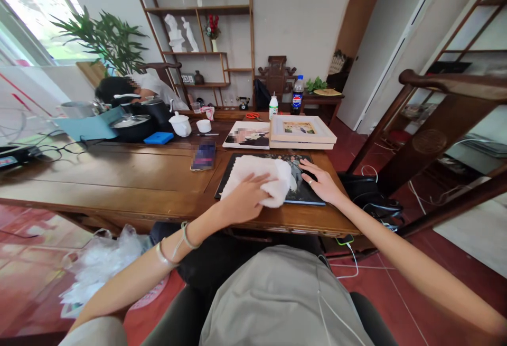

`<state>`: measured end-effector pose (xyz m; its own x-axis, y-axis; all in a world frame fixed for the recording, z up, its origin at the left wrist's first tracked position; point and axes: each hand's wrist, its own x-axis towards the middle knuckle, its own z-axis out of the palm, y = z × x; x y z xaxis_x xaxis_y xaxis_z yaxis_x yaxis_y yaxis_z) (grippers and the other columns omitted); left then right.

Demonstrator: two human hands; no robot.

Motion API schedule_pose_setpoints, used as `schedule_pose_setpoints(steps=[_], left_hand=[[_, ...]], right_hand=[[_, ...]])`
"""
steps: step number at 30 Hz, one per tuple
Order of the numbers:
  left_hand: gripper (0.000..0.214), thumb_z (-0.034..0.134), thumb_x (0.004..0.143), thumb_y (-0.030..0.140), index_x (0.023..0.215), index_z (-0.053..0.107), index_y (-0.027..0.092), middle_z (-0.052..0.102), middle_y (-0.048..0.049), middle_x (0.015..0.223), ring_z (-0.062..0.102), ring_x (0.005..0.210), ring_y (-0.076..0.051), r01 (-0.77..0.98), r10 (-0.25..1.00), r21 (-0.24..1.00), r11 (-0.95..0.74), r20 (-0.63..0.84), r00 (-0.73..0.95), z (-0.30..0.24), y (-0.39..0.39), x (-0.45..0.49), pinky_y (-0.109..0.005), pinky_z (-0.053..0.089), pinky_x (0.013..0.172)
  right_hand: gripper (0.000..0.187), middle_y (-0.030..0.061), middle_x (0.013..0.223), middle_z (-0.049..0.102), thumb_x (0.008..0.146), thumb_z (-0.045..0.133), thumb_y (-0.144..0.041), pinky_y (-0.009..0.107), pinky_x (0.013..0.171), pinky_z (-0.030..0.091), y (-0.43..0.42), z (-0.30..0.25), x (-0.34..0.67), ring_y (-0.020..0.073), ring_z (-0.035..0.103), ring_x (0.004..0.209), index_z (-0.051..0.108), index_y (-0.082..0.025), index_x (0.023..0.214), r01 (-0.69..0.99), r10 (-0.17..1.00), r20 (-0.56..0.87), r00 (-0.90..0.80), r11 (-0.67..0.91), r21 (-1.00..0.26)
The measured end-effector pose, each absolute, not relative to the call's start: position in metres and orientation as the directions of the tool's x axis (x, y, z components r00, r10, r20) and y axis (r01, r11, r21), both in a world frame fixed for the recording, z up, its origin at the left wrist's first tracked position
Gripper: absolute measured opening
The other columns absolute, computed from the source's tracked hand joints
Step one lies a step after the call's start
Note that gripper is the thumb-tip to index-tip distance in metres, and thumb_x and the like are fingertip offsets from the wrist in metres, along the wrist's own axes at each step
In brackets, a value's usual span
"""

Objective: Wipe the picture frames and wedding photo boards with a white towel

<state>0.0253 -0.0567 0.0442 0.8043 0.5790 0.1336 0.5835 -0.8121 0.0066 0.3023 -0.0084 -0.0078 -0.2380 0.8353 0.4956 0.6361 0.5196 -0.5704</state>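
Note:
A dark photo panel [309,193] with pictured figures lies flat at the table's front edge. Over its left and middle part is a fluffy white cloth [247,169], bunched up near the fingers. My left hand [245,200] presses down on this cloth and grips it, fingers partly sunk in its folds. On the panel's right side rests my right hand [320,181], fingers stretched and apart, holding nothing. The cloth hides much of the panel's picture.
Behind the panel lie a framed photo [327,136], a photo print [237,142], orange-handled scissors [252,115], a white bottle [273,107] and a cola bottle [297,96]. A phone [204,157] lies left. Pots, a white teapot [181,124] and a person [158,90] are farther back.

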Motion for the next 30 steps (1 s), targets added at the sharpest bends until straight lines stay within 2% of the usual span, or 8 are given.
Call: schedule_pose_setpoints(steps=[3, 5, 8, 11, 17, 24, 28, 30], left_hand=[[0.04, 0.047, 0.071, 0.006, 0.102, 0.066, 0.021, 0.037, -0.0019, 0.147, 0.028, 0.138, -0.025, 0.546, 0.544, 0.019, -0.837, 0.122, 0.83, 0.045, -0.083, 0.023, -0.047, 0.023, 0.114], [0.036, 0.048, 0.072, 0.007, 0.1, 0.067, 0.021, 0.044, -0.0033, 0.143, 0.032, 0.136, -0.023, 0.559, 0.557, 0.021, -0.829, 0.127, 0.821, 0.046, -0.079, 0.023, -0.045, 0.025, 0.114], [0.032, 0.048, 0.075, 0.008, 0.099, 0.066, 0.019, 0.057, -0.0078, 0.13, 0.038, 0.133, -0.022, 0.606, 0.6, 0.015, -0.796, 0.156, 0.784, 0.046, -0.043, 0.017, -0.042, 0.029, 0.112], [0.027, 0.047, 0.08, 0.01, 0.1, 0.065, 0.016, 0.059, -0.0099, 0.127, 0.038, 0.133, -0.022, 0.638, 0.632, 0.0, -0.77, 0.139, 0.763, 0.045, 0.004, 0.006, -0.04, 0.032, 0.109], [0.03, 0.042, 0.092, 0.022, 0.117, 0.057, 0.015, 0.049, -0.0132, 0.138, 0.026, 0.139, -0.023, 0.683, 0.674, -0.067, -0.727, 0.118, 0.729, 0.04, 0.052, -0.013, -0.054, 0.02, 0.11], [0.028, 0.045, 0.089, 0.015, 0.109, 0.064, 0.018, 0.053, -0.0099, 0.134, 0.027, 0.139, -0.022, 0.605, 0.596, -0.099, -0.79, 0.104, 0.796, 0.039, -0.009, -0.023, -0.049, 0.018, 0.113], [0.031, 0.052, 0.085, 0.015, 0.105, 0.068, 0.031, 0.036, 0.0014, 0.148, 0.021, 0.141, -0.023, 0.525, 0.52, -0.086, -0.847, 0.076, 0.851, 0.045, -0.073, -0.017, -0.049, 0.012, 0.115], [0.036, 0.053, 0.085, 0.016, 0.114, 0.063, 0.033, 0.033, 0.0033, 0.149, 0.02, 0.141, -0.022, 0.489, 0.484, -0.085, -0.868, 0.071, 0.872, 0.047, -0.095, -0.013, -0.047, 0.01, 0.117]], right_hand=[[0.034, 0.0051, 0.13, 0.057, 0.086, 0.052, -0.029, 0.048, 0.111, 0.031, -0.007, -0.009, 0.304, 0.024, 0.044, 0.129, 0.063, -0.025, 0.118, 0.625, 0.829, 0.493, -0.264, 0.537, -0.567], [0.034, 0.0044, 0.13, 0.058, 0.086, 0.052, -0.029, 0.049, 0.111, 0.03, -0.006, -0.01, 0.304, 0.0238, 0.044, 0.129, 0.063, -0.025, 0.118, 0.618, 0.828, 0.492, -0.269, 0.54, -0.572], [0.034, 0.0033, 0.131, 0.057, 0.086, 0.052, -0.029, 0.05, 0.111, 0.03, -0.006, -0.011, 0.305, 0.0238, 0.044, 0.129, 0.063, -0.027, 0.119, 0.619, 0.836, 0.484, -0.26, 0.529, -0.58], [0.035, 0.0034, 0.132, 0.056, 0.086, 0.052, -0.03, 0.05, 0.112, 0.029, -0.006, -0.01, 0.305, 0.0236, 0.043, 0.13, 0.062, -0.027, 0.119, 0.621, 0.839, 0.477, -0.262, 0.525, -0.582], [0.034, 0.0045, 0.132, 0.056, 0.087, 0.052, -0.03, 0.049, 0.112, 0.029, -0.007, -0.01, 0.304, 0.0236, 0.043, 0.13, 0.062, -0.026, 0.119, 0.621, 0.844, 0.469, -0.26, 0.518, -0.588], [0.034, 0.004, 0.132, 0.056, 0.086, 0.052, -0.029, 0.05, 0.111, 0.029, -0.006, -0.011, 0.305, 0.0236, 0.043, 0.129, 0.062, -0.027, 0.119, 0.618, 0.841, 0.475, -0.258, 0.522, -0.588], [0.034, 0.005, 0.131, 0.057, 0.086, 0.051, -0.029, 0.048, 0.111, 0.031, -0.006, -0.012, 0.304, 0.0231, 0.044, 0.129, 0.063, -0.025, 0.118, 0.622, 0.835, 0.486, -0.258, 0.528, -0.578], [0.035, 0.0065, 0.13, 0.058, 0.086, 0.05, -0.029, 0.046, 0.111, 0.031, -0.006, -0.012, 0.304, 0.0229, 0.045, 0.128, 0.063, -0.023, 0.118, 0.625, 0.831, 0.492, -0.26, 0.533, -0.57]])
